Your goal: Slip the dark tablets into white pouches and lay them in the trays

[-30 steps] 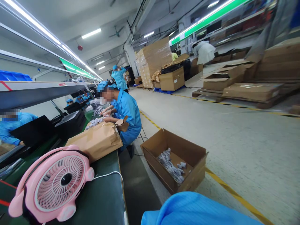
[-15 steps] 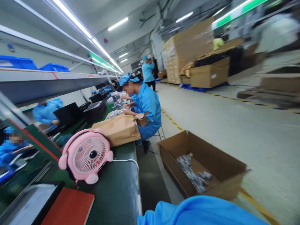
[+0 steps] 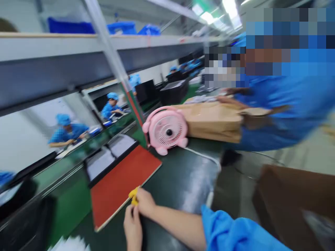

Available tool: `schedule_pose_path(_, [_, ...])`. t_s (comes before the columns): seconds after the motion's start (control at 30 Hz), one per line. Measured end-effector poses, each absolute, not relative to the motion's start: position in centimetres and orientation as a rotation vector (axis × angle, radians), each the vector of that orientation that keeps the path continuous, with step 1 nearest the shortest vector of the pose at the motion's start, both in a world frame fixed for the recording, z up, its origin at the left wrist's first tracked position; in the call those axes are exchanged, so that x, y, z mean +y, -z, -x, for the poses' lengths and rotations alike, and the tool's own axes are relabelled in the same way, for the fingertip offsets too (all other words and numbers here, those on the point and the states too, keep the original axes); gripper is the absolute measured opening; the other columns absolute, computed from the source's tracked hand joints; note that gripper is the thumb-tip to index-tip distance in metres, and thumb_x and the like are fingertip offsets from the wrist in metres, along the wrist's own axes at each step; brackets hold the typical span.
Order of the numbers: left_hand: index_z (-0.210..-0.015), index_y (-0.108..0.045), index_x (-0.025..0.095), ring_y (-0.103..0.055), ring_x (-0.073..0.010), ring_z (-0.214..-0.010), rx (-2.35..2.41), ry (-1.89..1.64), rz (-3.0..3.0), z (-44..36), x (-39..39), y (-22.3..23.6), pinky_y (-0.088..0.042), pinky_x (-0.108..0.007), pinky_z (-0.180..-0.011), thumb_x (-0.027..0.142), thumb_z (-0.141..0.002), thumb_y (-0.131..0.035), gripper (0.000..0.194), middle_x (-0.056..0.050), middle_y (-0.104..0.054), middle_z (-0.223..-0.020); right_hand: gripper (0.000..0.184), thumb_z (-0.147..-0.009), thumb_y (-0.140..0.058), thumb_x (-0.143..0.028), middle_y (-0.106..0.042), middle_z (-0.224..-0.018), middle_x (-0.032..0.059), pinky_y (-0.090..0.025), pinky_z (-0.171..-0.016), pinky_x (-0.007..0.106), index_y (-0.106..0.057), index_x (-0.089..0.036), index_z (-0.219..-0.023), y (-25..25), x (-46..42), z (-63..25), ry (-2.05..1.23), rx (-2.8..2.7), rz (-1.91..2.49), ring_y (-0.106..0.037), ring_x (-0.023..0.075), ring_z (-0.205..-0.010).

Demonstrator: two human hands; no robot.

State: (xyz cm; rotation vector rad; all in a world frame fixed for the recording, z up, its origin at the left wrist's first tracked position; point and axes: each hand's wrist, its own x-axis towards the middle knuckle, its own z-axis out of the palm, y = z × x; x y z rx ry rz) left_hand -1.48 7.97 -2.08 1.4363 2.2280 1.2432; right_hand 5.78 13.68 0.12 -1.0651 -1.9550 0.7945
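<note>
My right hand (image 3: 145,203) reaches in from the lower right, its fingers closed around a small yellow object (image 3: 134,195) whose kind I cannot make out. Just below it, my left hand (image 3: 133,225) comes up from the bottom edge, fingertips pressed together and close against the right hand. Whatever the left fingers pinch, if anything, is too small or hidden to tell. Both hands are over the dark green workbench (image 3: 183,188), by the near edge of a red notebook (image 3: 125,184). A black-framed holder with white paper (image 3: 101,162) lies against the notebook's far side.
A pink fan (image 3: 167,130) stands beyond the notebook, its white cord (image 3: 202,155) running to the bench edge. Behind it are a brown paper bag (image 3: 214,122) and a co-worker in blue (image 3: 282,115). An open cardboard box (image 3: 293,188) is at right; white material (image 3: 69,244) lies bottom left.
My view has swung left and down toward the bench. Both my hands and the yellow object have come into sight; earlier only a blue sleeve showed. The co-worker now appears larger, leaning at the right.
</note>
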Motion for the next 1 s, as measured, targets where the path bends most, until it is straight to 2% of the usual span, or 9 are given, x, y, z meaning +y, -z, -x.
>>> schedule_pose_path(0.13, [-0.062, -0.047, 0.020, -0.057, -0.0224, -0.070, 2.128, -1.313, -1.255, 2.1, 7.3, 1.3, -0.045, -0.034, -0.070, 0.021, -0.074, -0.039, 0.015, -0.008, -0.060, -0.067, 0.040, -0.069, -0.044, -0.006, -0.064, -0.104, 0.0067, -0.043, -0.089, 0.023, -0.065, -0.016, -0.101, 1.9, 14.3, -4.4, -0.840, -2.125, 1.037, -0.058, 0.0179, -0.100])
schedule_pose_path(0.27, [-0.060, -0.039, 0.022, -0.051, -0.0188, -0.065, 2.185, -1.301, -1.209, 2.7, 7.7, 1.4, -0.040, -0.031, -0.066, 0.021, -0.077, -0.036, 0.017, -0.004, -0.055, -0.065, 0.040, -0.069, -0.045, -0.008, -0.061, -0.112, 0.0102, -0.041, -0.096, 0.033, -0.064, -0.016, -0.103, 3.4, 15.3, -3.5, -0.883, -2.199, 1.049, -0.053, 0.0224, -0.111])
schedule_pose_path(0.4, [-0.059, -0.033, 0.022, -0.044, -0.0138, -0.057, 2.137, -1.285, -1.176, 1.8, 6.8, 1.3, -0.037, -0.027, -0.060, 0.020, -0.080, -0.035, 0.021, 0.001, -0.045, -0.057, 0.036, -0.069, -0.047, -0.011, -0.061, -0.112, 0.0084, -0.042, -0.096, 0.033, -0.064, -0.019, -0.101, 3.8, 15.8, -3.3, -0.872, -2.191, 1.088, -0.053, 0.0221, -0.111])
schedule_pose_path(0.5, [-0.066, -0.043, 0.020, -0.042, -0.0122, -0.051, 2.008, -1.269, -1.224, 1.1, 5.1, -0.6, -0.036, -0.025, -0.056, 0.024, -0.083, -0.035, 0.020, 0.003, -0.041, -0.052, 0.033, -0.072, -0.047, -0.015, -0.062, -0.112, 0.0081, -0.045, -0.091, 0.035, -0.064, -0.018, -0.101, 3.8, 16.3, -3.4, -0.878, -2.151, 1.148, -0.056, 0.0234, -0.107])
schedule_pose_path(0.57, [-0.088, -0.054, 0.018, -0.047, -0.0128, -0.053, 1.964, -1.272, -1.302, 1.9, 4.2, -2.9, -0.039, -0.026, -0.057, 0.027, -0.083, -0.038, 0.019, 0.002, -0.049, -0.058, 0.032, -0.073, -0.047, -0.017, -0.062, -0.112, 0.0081, -0.044, -0.093, 0.036, -0.064, -0.018, -0.100, 3.8, 16.5, -3.4, -0.884, -2.150, 1.135, -0.055, 0.0239, -0.110])
schedule_pose_path(0.67, [-0.114, -0.052, 0.018, -0.057, -0.0151, -0.066, 2.174, -1.083, -1.390, 6.4, 4.5, -6.9, -0.044, -0.026, -0.066, 0.029, -0.082, -0.044, 0.034, -0.001, -0.061, -0.072, 0.031, -0.074, -0.045, -0.019, -0.064, -0.106, 0.0064, -0.042, -0.096, 0.034, -0.065, -0.019, -0.098, 4.2, 16.5, -3.2, -0.888, -2.197, 0.992, -0.053, 0.0227, -0.113])
schedule_pose_path(0.77, [-0.113, -0.055, 0.017, -0.060, -0.0182, -0.089, 2.680, -0.613, -1.271, 14.2, 6.8, -9.7, -0.042, -0.026, -0.081, 0.028, -0.081, -0.051, 0.034, -0.004, -0.067, -0.088, 0.030, -0.074, -0.044, -0.025, -0.066, -0.099, 0.0054, -0.047, -0.088, 0.034, -0.064, -0.021, -0.096, 4.9, 16.4, -2.9, -0.914, -2.199, 0.914, -0.056, 0.0227, -0.108])
schedule_pose_path(0.9, [-0.123, -0.044, 0.007, -0.049, -0.0264, -0.115, 3.008, -0.449, -0.918, 24.4, 9.2, -9.6, -0.038, -0.035, -0.092, 0.024, -0.085, -0.048, 0.042, -0.019, -0.054, -0.120, 0.030, -0.072, -0.044, -0.030, -0.066, -0.095, 0.0047, -0.049, -0.084, 0.034, -0.064, -0.024, -0.094, 5.8, 16.6, -2.7, -0.930, -2.169, 0.864, -0.056, 0.0237, -0.108])
schedule_pose_path(1.0, [-0.118, -0.047, 0.004, -0.044, -0.0276, -0.119, 3.154, -0.358, -0.664, 29.0, 9.6, -7.7, -0.038, -0.038, -0.094, 0.024, -0.086, -0.047, 0.037, -0.021, -0.049, -0.124, 0.029, -0.073, -0.043, -0.032, -0.066, -0.095, 0.0050, -0.050, -0.084, 0.035, -0.064, -0.024, -0.092, 6.4, 16.9, -2.6, -0.950, -2.152, 0.825, -0.058, 0.0235, -0.105])
